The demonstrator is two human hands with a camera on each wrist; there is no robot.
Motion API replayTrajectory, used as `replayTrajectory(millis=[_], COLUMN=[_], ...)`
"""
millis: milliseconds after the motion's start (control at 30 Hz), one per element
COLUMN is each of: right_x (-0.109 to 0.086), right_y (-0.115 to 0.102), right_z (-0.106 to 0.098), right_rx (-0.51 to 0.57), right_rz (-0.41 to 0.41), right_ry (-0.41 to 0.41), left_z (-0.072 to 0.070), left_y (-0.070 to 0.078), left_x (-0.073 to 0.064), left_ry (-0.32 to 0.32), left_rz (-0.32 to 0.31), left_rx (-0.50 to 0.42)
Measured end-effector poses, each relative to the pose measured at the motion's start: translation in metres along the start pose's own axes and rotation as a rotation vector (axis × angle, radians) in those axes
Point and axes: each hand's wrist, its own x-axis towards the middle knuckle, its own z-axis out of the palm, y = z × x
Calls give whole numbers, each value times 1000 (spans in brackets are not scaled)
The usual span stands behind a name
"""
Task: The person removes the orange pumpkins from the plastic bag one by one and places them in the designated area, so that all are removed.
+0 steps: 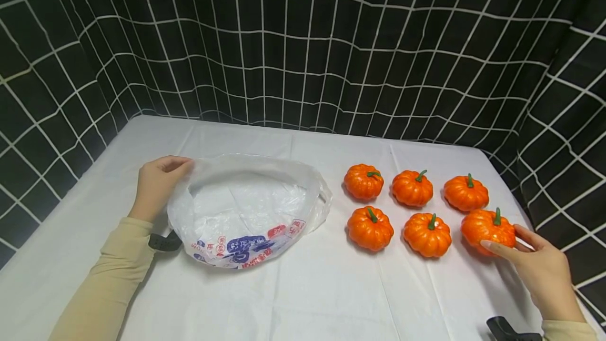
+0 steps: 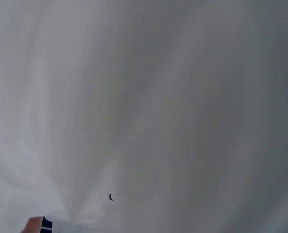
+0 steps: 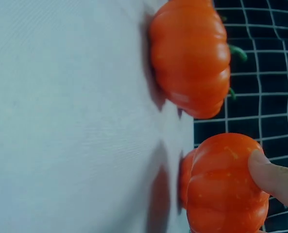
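Observation:
My left hand pinches the left rim of a thin white plastic bag, whose mouth gapes wide on the table. Blue and red print runs along its near side. In the left wrist view the bag's translucent film fills nearly everything. At the far right, my right hand grips a small orange pumpkin with a green stem, thumb on the near side and fingers on the far side. The right wrist view has this pumpkin raised off the cloth, its shadow below it and the thumb pressed on it.
Between the bag and my right hand sit several more pumpkins: three in a back row, including a middle one, and two in front, one at left. A white cloth covers the table. Black curtains with white grid lines enclose it.

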Motion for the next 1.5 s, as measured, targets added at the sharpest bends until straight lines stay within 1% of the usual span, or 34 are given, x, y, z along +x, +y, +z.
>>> replayTrajectory(millis=[133,267,500,700,867,1100,1200,1300,1367,1500], right_x=[3,4,6,7,9,15,16,14,10,-2], right_y=[5,9,14,12,11,17,18,17,13,-3], right_z=[2,4,6,7,8,8,8,7,6,4], right_rx=[19,1,-4,1,14,12,29,55,56,105], right_rz=[20,36,21,42,52,21,38,62,64,12], right_ry=[-13,-3,-9,-17,-21,-51,-54,-45,-21,61], left_z=[0,1,0,-1,-1,-1,0,0,-1,-7], left_y=[1,0,-2,2,1,-1,-1,-1,0,4], left_x=[0,0,1,-2,-1,0,0,0,-1,-3], left_ry=[0,-1,-11,-11,-9,-13,-23,-32,-38,-49], left_rz=[-4,-4,-13,-26,-21,-14,-14,-13,-14,-19], left_rx=[4,1,2,10,13,11,4,3,6,24])
